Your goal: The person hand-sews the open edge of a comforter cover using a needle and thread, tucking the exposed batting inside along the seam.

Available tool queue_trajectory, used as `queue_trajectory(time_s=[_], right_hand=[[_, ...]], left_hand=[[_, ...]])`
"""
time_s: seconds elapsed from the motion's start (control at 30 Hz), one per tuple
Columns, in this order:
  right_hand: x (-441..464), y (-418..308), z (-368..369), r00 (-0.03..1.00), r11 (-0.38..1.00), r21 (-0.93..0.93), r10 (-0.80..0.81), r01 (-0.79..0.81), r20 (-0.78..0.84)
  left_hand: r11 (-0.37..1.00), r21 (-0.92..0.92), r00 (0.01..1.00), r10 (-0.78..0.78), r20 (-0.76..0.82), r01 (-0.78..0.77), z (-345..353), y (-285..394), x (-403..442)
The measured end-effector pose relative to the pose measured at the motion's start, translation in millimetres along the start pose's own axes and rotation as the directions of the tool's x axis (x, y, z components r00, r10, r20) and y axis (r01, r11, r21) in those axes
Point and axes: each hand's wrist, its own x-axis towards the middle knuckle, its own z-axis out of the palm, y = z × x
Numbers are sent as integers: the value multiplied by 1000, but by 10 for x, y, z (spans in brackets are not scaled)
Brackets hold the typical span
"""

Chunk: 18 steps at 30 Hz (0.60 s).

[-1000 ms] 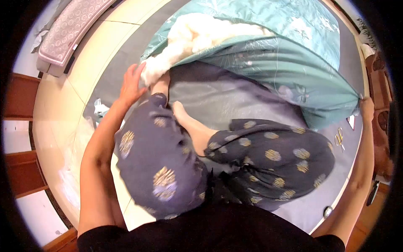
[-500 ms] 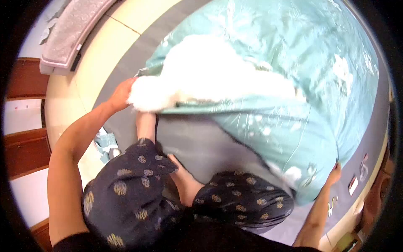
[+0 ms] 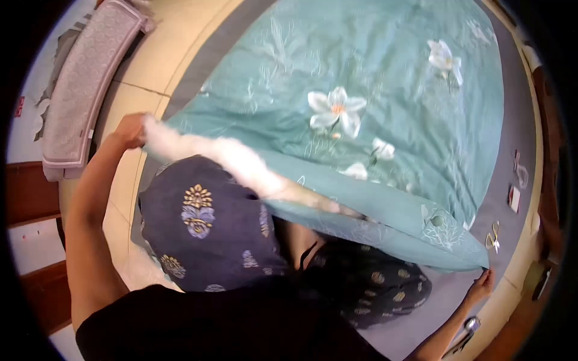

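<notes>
A teal cover with white flowers spreads over the grey mat, its near edge lifted over my legs. White fluffy filling shows along the open edge, from the left corner to about the middle. My left hand is closed on the left corner, where filling and cover meet. At the right, my right hand pinches the cover's right corner, which is pulled out to a point. Between the hands the near edge hangs in a long slanting fold.
A pink padded piece of furniture stands at the upper left on tiled floor. Scissors and a small red and white item lie on the grey mat at the right. My patterned trouser legs are below the cover.
The near edge has come toward me over my feet and lower legs. My left hand has moved left with its corner, my right hand lower. Less filling shows, and the cover's top lies flatter.
</notes>
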Motion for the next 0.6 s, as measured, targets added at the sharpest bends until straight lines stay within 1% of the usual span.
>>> queue_trajectory(time_s=[0.03,0.07,0.1,0.13,0.17,0.2,0.23,0.27,0.3,0.33,0.37,0.4,0.43,0.47,0.5,0.53,0.57,0.6], right_hand=[[-122,91,-186,997,999,-42,-22,25,73],[-63,191,-251,988,998,-53,-21,29,151],[-12,308,-345,975,997,-65,-18,33,221],[-9,411,-368,958,997,-67,-16,36,288],[112,394,-317,969,990,-45,-117,130,216],[259,304,-281,956,976,-121,-143,178,258],[423,181,-221,944,957,-188,-162,221,287],[531,67,-101,936,935,-243,-182,260,301],[622,87,119,924,920,-253,-215,300,317],[735,241,394,911,903,-264,-246,339,330],[841,344,620,898,882,-283,-273,377,346],[951,377,791,875,892,-277,-215,357,434],[1028,392,928,836,898,-276,-155,341,527],[1184,423,1076,785,899,-281,-101,335,611],[1338,573,1272,769,861,-257,-213,439,602],[1384,830,1442,748,813,-242,-312,529,585],[1437,946,1531,711,751,-237,-401,616,577],[1510,909,1577,685,745,-252,-352,618,638]], left_hand=[[995,102,999,-13,-36,17,150,-30,162],[972,203,993,-117,4,114,61,169,347],[959,230,986,-150,-75,163,189,164,476],[952,242,980,-167,-106,188,312,152,603],[956,216,977,-179,-116,201,323,263,671],[960,131,960,-225,-166,247,364,321,730],[950,130,946,-256,-197,284,523,255,833],[924,159,913,-295,-281,348,518,322,816],[922,100,915,-351,-198,375,279,516,734],[910,17,909,-414,-47,415,203,491,744],[920,-81,918,-371,137,384,210,374,809],[932,-175,947,-299,117,316,186,348,837],[916,-348,977,-212,4,200,281,221,868],[858,-472,977,-210,39,204,95,243,760],[779,-591,975,-212,69,211,-94,279,604],[742,-668,971,-193,-142,50,-76,227,466],[695,-708,923,-179,-341,-127,-17,222,358],[692,-648,871,-58,-487,-317,-52,253,194]])
